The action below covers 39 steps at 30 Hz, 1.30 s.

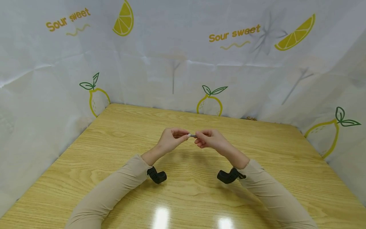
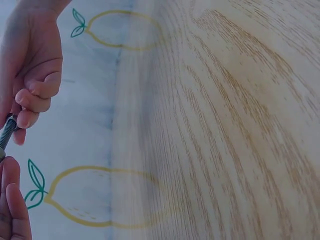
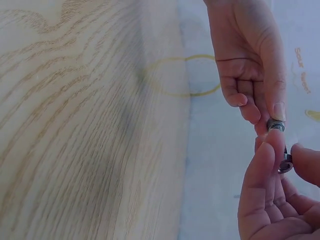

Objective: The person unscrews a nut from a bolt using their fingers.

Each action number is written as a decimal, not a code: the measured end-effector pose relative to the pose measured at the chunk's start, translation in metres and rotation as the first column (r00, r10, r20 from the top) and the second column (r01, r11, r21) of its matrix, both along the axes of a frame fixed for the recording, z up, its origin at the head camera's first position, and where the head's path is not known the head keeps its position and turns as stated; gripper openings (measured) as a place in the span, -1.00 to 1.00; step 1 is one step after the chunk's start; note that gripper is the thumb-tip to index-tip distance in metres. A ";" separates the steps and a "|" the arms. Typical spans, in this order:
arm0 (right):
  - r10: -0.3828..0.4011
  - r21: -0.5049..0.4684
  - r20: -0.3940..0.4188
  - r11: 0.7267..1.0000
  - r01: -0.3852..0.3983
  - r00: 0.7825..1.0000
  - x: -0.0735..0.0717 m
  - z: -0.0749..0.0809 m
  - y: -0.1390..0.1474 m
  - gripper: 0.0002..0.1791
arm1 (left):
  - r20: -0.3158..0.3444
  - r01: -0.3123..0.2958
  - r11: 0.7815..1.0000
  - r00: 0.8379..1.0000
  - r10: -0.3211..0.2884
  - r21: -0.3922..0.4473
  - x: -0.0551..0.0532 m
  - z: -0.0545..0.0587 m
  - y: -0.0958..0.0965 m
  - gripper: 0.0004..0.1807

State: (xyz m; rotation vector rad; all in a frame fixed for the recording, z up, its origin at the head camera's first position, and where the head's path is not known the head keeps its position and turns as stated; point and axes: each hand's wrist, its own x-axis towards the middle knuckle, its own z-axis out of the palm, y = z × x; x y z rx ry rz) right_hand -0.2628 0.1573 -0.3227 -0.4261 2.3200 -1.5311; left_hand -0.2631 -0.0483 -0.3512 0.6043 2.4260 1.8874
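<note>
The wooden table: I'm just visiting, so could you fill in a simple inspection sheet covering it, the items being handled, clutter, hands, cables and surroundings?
Surface: wooden table with visible grain and two bright reflections.
Job's things: a small metal bolt, its thread showing, held off the table.
Clutter: nothing seen.
Hands: left hand pinches one end of the bolt, right hand the other; a black device sits at each wrist.
Cables: nothing seen.
Surroundings: white sheeting behind and at both sides, printed with lemons and "Sour sweet".
</note>
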 end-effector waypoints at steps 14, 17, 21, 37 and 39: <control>-0.055 0.041 -0.132 0.997 0.061 0.990 0.005 -0.001 0.000 -0.66 | 0.004 0.010 1.000 1.000 -0.010 0.008 0.000 0.000 -0.001 -0.73; -0.066 0.030 -0.124 0.997 0.070 0.990 0.005 -0.001 -0.001 -0.63 | -0.004 0.011 1.000 1.000 -0.011 0.007 0.000 0.000 -0.001 -0.73; -0.060 0.002 -0.086 0.998 0.061 0.994 0.004 -0.001 -0.001 -0.55 | -0.007 0.009 1.000 1.000 -0.009 0.006 0.000 0.000 -0.001 -0.73; -0.023 -0.008 -0.072 1.000 0.023 0.997 0.002 0.000 0.002 -0.63 | -0.008 0.006 1.000 1.000 -0.006 0.007 -0.001 0.000 -0.002 -0.74; -0.030 -0.007 -0.089 1.000 0.030 0.996 0.002 -0.001 0.002 -0.65 | -0.005 0.008 1.000 1.000 -0.007 0.010 0.000 0.000 -0.001 -0.74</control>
